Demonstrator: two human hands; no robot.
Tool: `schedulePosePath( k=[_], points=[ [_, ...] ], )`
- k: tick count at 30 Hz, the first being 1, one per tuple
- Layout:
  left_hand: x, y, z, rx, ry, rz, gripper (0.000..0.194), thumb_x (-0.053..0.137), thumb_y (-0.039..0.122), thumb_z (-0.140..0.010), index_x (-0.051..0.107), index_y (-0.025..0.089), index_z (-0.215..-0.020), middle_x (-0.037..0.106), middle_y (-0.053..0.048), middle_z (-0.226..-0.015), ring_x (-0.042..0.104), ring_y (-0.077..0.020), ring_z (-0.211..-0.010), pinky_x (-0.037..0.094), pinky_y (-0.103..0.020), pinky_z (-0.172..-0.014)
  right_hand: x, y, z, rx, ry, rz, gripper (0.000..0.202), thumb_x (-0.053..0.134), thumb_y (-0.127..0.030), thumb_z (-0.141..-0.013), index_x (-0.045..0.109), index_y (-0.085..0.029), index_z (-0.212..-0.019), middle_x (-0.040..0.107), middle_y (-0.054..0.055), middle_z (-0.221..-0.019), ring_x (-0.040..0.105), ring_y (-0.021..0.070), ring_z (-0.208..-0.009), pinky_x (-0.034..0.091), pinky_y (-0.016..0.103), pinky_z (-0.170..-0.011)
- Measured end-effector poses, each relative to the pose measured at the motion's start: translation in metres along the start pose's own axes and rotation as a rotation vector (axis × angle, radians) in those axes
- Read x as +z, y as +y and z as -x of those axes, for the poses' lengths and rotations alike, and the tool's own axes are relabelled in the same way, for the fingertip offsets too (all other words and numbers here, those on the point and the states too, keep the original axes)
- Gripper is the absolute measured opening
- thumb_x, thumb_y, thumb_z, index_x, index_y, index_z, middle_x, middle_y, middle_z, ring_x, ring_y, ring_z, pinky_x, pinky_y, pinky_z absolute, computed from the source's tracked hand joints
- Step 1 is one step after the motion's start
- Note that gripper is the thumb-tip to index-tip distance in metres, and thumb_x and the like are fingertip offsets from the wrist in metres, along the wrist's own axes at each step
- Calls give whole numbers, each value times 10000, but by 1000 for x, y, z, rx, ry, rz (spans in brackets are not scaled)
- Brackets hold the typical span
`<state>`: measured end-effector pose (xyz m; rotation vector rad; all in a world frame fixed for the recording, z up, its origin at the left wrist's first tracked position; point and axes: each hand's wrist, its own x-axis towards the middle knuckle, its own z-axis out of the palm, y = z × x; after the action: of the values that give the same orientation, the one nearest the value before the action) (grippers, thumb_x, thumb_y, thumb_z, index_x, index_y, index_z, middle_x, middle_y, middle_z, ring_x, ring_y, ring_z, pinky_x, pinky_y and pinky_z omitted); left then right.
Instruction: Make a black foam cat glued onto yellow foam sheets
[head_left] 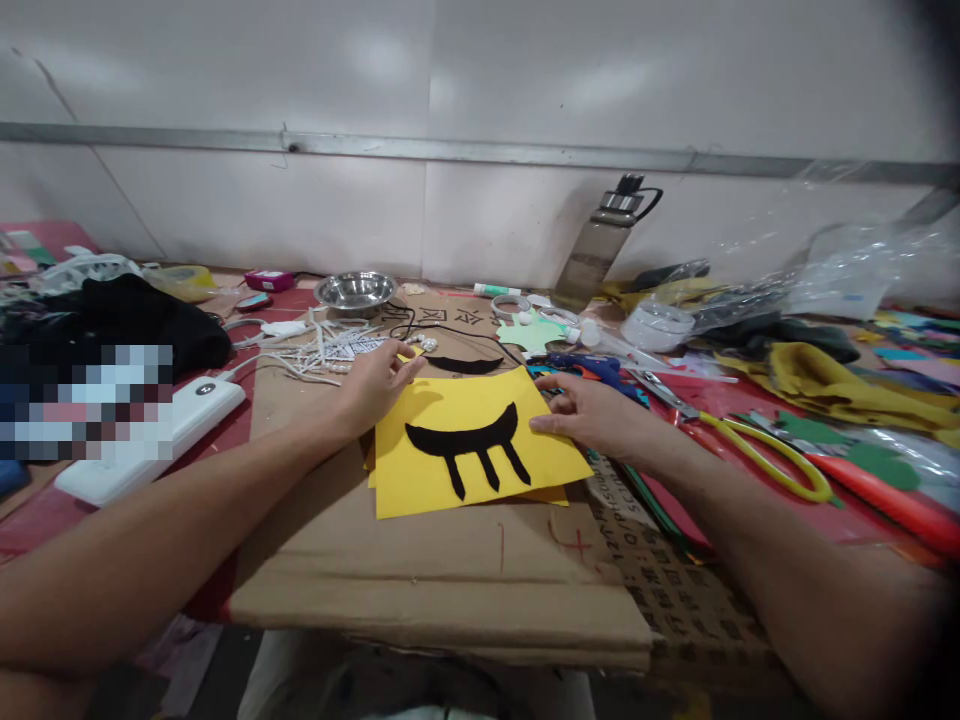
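A yellow sheet [397,490] lies over more yellow sheet on the cardboard [337,560]. On it is a black cutout [465,438] shaped like a closed eye, a crescent with three lashes. My left hand [382,378] pinches the sheet's top left corner; a bit of yellow shows at its fingertips. At the right edge, my right hand [574,410] grips the same sheet, thumb on top and fingers partly hidden behind. Just beyond the sheet rests another black crescent [465,366].
Yellow-handled scissors [772,455] and a red-orange tool [885,500] lie to the right. Behind stand a steel bowl [355,292] and a tilted water bottle [596,250]. White cords [330,345], a white power bank [154,440] and black cloth [142,320] lie left.
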<state>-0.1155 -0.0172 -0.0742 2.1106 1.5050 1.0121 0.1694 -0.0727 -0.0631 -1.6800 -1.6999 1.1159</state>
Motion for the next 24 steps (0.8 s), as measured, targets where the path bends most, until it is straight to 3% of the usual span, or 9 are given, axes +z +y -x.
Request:
schedulePosePath(
  k=[3,7,10,13,18,24],
  points=[
    [6,-4,3,58,5,-45,188,590,371,-905,631,193,-948,688,-43,-822,627,-192,-754,417,-291,-696,6,7,0,-156,194,404,489,762,-321,-733,608,-172,-1172,668,18,-691,626,186,-611,446,287,-525],
    [7,-3,7,96,-3,-121,190,571,349,-925,617,193,-1024,678,-56,-878,607,-205,-814,409,-307,-732,23,1,13,-436,472,684,360,677,-355,-836,631,-172,-1143,680,133,-985,648,291,-919,523,421,-794],
    [5,-1,10,128,43,-175,208,561,345,-929,595,189,-1063,658,-63,-909,581,-212,-841,406,-322,-761,41,-7,21,-709,412,638,299,590,-319,-908,616,-174,-1167,625,169,-1186,585,304,-1131,495,475,-960],
    [-1,2,8,171,152,-103,106,571,297,-907,577,191,-898,601,-43,-859,538,-183,-799,407,-307,-754,54,-10,23,-852,306,533,262,565,-263,-926,605,-171,-1168,646,149,-1152,608,259,-1090,522,427,-937],
    [-8,4,-1,31,294,323,146,610,296,-853,537,195,-778,527,21,-684,463,-122,-627,377,-260,-619,48,-9,24,-880,392,345,72,559,-220,-928,622,-199,-901,668,57,-828,636,182,-794,532,318,-736],
    [-7,15,4,-115,118,569,168,689,321,-757,618,176,-710,524,33,-569,438,-95,-535,352,-241,-540,37,-10,23,-603,321,208,137,590,-279,-903,665,-221,-806,712,29,-793,655,168,-737,504,287,-687]
  ],
)
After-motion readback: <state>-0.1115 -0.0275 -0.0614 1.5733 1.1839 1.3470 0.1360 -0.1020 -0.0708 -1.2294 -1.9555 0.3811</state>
